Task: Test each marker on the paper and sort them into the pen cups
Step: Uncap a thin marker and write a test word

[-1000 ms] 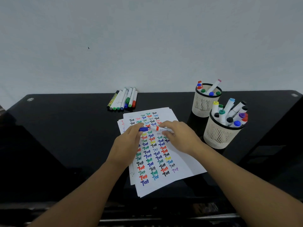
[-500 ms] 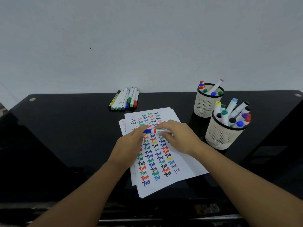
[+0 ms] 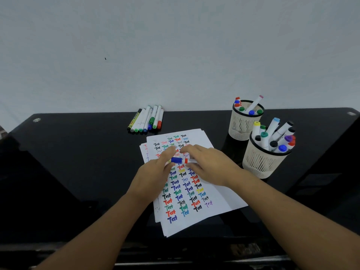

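Two hands | left hand (image 3: pixel 153 177) pinches marker (image 3: pixel 180 160) cap | right hand (image 3: pixel 209 165) pinches barrel

Both bare forearms reaching forward and inward, hands meeting at centre. Left hand (image 3: pixel 155 172) palm down, fingers extended, thumb and forefinger pinching a marker (image 3: pixel 180 160). Right hand (image 3: pixel 209 165) palm down opposite, fingers curled round the marker's other end, knuckles raised.
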`<state>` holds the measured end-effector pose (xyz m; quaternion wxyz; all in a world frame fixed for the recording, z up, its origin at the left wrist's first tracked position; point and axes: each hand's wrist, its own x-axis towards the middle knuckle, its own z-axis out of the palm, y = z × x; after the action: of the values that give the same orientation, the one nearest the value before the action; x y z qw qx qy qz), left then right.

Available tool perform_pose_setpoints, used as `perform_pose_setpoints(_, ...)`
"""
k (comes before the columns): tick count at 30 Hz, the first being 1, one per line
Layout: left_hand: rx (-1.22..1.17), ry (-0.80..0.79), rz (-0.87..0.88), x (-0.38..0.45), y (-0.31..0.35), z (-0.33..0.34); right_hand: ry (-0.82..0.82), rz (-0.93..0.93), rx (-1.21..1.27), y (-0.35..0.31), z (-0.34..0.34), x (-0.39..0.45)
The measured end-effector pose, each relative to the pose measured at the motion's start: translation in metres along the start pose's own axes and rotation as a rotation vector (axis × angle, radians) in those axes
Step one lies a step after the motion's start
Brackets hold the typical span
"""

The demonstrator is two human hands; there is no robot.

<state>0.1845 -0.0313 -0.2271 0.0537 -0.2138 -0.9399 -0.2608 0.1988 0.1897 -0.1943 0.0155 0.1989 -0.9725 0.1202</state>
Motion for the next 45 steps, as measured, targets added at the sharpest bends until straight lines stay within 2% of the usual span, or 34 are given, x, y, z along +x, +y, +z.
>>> perform_pose_setpoints(6, -0.092, 0.005, -0.088, 0.003, 0.002, -0.001, 0.042, 0.065, 0.111, -0.004, 0.002, 0.002)
perform_pose_setpoints(10, 0.033, -0.030, -0.062, 0.004, 0.000, 0.003, 0.058, 0.111, 0.174, -0.005, -0.002, 0.000)
perform_pose_setpoints(14, 0.059, -0.042, -0.077, 0.006, -0.003, 0.006, 0.095, 0.170, 0.284, -0.004, -0.004, -0.001)
perform_pose_setpoints(23, 0.092, -0.054, -0.075, 0.009, -0.006, 0.008, 0.116, 0.204, 0.324, -0.008, -0.001, -0.007)
perform_pose_setpoints(27, 0.084, -0.055, -0.081, 0.010, -0.008, 0.008, 0.159, 0.201, 0.497, -0.010, -0.005, -0.007)
perform_pose_setpoints(31, 0.091, -0.041, -0.063, 0.008, -0.007, 0.008, 0.187, 0.218, 0.524, -0.014, -0.019, -0.001)
perform_pose_setpoints(36, 0.115, -0.052, -0.048, 0.008, -0.009, 0.007, 0.228, 0.253, 0.720, -0.019, -0.043, 0.006)
perform_pose_setpoints(42, 0.113, -0.048, -0.045, 0.008, -0.008, 0.008, 0.404, 0.334, 0.722, -0.016, -0.059, 0.014)
perform_pose_setpoints(45, 0.104, -0.051, -0.052, 0.009, -0.007, 0.007, 0.461, 0.379, 0.576, -0.018, -0.071, 0.015)
